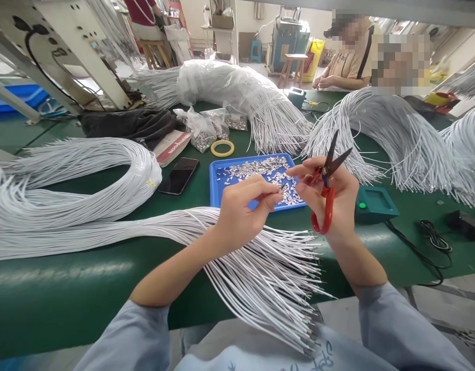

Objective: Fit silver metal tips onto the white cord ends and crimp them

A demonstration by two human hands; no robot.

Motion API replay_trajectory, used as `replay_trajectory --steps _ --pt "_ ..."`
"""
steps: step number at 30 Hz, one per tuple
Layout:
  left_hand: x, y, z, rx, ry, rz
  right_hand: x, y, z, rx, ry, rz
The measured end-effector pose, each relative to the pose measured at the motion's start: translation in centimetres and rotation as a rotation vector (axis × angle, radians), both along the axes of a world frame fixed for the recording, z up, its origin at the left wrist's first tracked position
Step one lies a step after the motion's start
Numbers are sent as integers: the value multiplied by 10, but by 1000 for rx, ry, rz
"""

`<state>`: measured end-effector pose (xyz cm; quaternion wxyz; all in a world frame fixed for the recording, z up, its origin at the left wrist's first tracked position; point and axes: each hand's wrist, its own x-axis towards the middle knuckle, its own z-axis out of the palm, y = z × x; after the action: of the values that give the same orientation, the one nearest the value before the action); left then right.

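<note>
My left hand (247, 211) is closed in a pinch above the near edge of a blue tray (215, 193). A small dark tip shows at its fingertips, too small to name. In my right hand (340, 198) is a pair of scissors (327, 172) with red handles, its dark blades spread and pointing up. The thumb and forefinger of that hand reach toward the left fingertips. Many small shiny metal pieces (256, 167) lie scattered in the tray. Beneath my left hand and forearm, a fanned bundle of white cables (260, 273) spreads toward the table's front edge.
Looped white cables (133, 159) lie left, near a black phone (179, 175). Yellow tape (222, 148) and bags of metal parts (206, 129) sit behind the tray. A green box (376, 202) with a cord stands right. More cable bundles (407, 129) and a seated person (349, 67) are beyond.
</note>
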<state>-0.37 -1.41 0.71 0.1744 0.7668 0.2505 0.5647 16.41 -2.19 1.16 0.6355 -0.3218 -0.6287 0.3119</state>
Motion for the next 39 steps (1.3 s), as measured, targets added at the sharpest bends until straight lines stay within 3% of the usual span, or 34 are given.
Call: replay_trajectory --steps 8,14,22,27,31,33,36,39 --pt "0 -4 -1 -99 38 -92 2 1 2 -43 13 138" --pt "2 -2 -3 -72 9 -103 1 -1 1 -52 -3 89" --pt "5 3 -6 116 -27 47 1 -7 4 -50 -15 109" --pt "3 3 -4 117 -41 78 5 -2 7 -57 -7 69" --pt "2 -13 3 134 47 -38 16 36 1 -169 -67 -7" --pt "3 -23 3 158 140 -172 23 61 -8 -302 -152 10" --pt "8 -36 -2 187 303 -436 30 94 -30 -553 -256 53" --pt "14 -43 -12 197 399 -551 33 115 -58 -632 -302 4"
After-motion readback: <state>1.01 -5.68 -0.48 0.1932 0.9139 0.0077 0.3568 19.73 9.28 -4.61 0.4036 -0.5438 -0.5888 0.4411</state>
